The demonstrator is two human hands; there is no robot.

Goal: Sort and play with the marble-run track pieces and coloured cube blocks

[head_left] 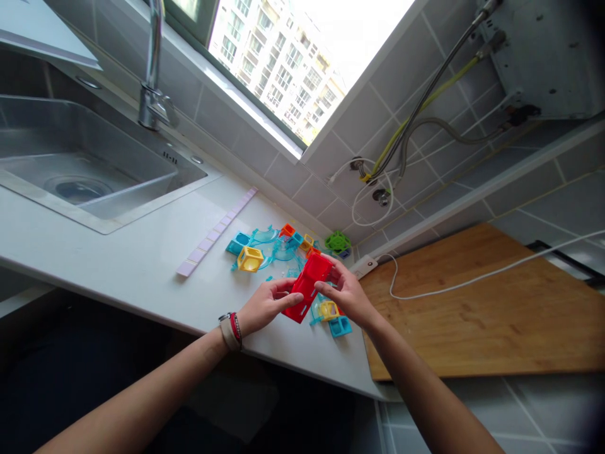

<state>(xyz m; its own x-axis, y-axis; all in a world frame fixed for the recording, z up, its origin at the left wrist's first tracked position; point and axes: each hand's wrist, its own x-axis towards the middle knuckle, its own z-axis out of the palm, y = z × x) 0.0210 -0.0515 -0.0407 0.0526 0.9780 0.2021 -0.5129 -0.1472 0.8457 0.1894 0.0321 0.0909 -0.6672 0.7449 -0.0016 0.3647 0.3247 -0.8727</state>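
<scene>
Both of my hands grip a red plastic toy piece (306, 287), long and box-like with slots in its side, held tilted above the counter. My left hand (267, 306) has its thumb and fingers closed on the lower left end. At the upper right end, my right hand (347, 290) pinches it between thumb and fingers. Behind it lie clear blue track pieces (267, 236), a yellow cube frame (250, 259), a blue cube frame (239, 243) and a green wheel-like piece (337, 242). Below my right hand are another yellow cube (329, 309) and a blue cube (340, 326).
A steel sink (108, 214) with a faucet (152, 107) is at the left. A pale strip (217, 232) lies on the white counter (189, 302). At the right are a wooden board (472, 315), a white cable (439, 291) and a power strip (366, 267). Hoses hang below a wall unit.
</scene>
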